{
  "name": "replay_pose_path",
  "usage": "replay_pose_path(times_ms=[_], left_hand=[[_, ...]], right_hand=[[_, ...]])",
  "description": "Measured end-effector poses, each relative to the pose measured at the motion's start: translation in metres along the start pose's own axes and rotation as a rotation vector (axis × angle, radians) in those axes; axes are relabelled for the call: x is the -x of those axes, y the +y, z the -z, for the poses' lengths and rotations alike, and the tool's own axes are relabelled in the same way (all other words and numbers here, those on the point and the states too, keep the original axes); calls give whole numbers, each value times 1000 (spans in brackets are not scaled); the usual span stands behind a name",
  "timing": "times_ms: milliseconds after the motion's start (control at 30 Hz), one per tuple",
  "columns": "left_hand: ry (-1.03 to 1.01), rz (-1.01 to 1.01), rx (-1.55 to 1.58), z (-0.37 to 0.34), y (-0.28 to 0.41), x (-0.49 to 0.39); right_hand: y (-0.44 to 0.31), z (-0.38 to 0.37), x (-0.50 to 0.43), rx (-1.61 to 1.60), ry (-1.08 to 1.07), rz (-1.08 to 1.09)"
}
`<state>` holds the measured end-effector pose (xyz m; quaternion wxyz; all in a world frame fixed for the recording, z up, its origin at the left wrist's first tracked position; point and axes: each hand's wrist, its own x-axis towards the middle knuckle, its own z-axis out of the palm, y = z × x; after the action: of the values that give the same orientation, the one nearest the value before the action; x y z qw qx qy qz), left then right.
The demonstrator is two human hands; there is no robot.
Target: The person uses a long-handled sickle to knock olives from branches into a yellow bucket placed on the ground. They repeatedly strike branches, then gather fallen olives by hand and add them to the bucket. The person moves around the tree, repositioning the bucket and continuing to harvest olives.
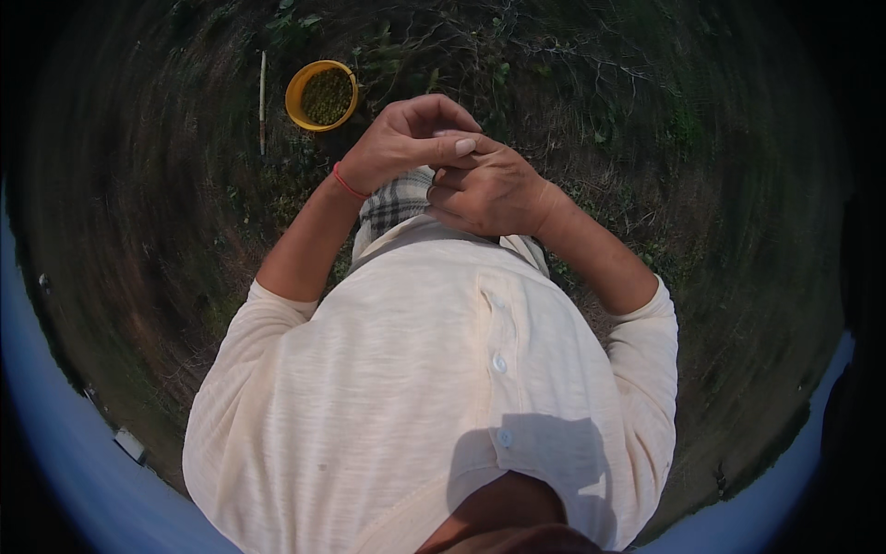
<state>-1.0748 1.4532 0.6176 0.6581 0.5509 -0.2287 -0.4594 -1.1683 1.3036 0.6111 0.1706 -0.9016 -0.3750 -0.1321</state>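
My left hand (408,142), with a red band (349,181) at its wrist, meets my right hand (495,183) in front of my waist. The left thumb lies across the curled index finger of the right hand, and the left fingers arch over from the far side. My right hand is loosely curled, its fingers folded towards the palm. Whether anything small is pinched between the hands is hidden. Beyond my left wrist, a yellow bucket (293,97) stands on the ground, holding many small round greenish fruits (328,97).
A thin pale stick (262,104) is left of the bucket. Dry stems and low green plants (609,124) cover the ground around me. Checked cloth (394,201) shows below my cream shirt (387,360). A small white structure (129,444) appears far off at the lower left.
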Motion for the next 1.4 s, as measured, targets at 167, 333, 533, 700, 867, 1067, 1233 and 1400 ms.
replay_pose_path(times_ms=[167, 333, 533, 700, 867, 1067, 1233, 1400], left_hand=[[204, 78, 21, -19, -27, 7], [185, 225, 211, -36, -49, 17], [232, 284, 196, -13, -56, 20], [524, 358, 150, 23, -80, 30], [888, 392, 107, 46, -116, 49], [969, 453, 254, 37, -170, 85], [970, 602, 290, 39, -206, 104], [986, 669, 301, 59, -230, 115]], right_hand=[[-8, -16, 18, -259, 160, -21], [-25, -22, 39, -315, 182, 39], [-20, -30, 27, -385, 113, 78], [-13, -33, 19, -457, 123, -27], [25, -39, 37, -408, 115, -295], [66, -77, 64, -365, 64, -446], [124, -107, 68, -334, -17, -859], [202, -139, 50, -246, 5, -1162]])
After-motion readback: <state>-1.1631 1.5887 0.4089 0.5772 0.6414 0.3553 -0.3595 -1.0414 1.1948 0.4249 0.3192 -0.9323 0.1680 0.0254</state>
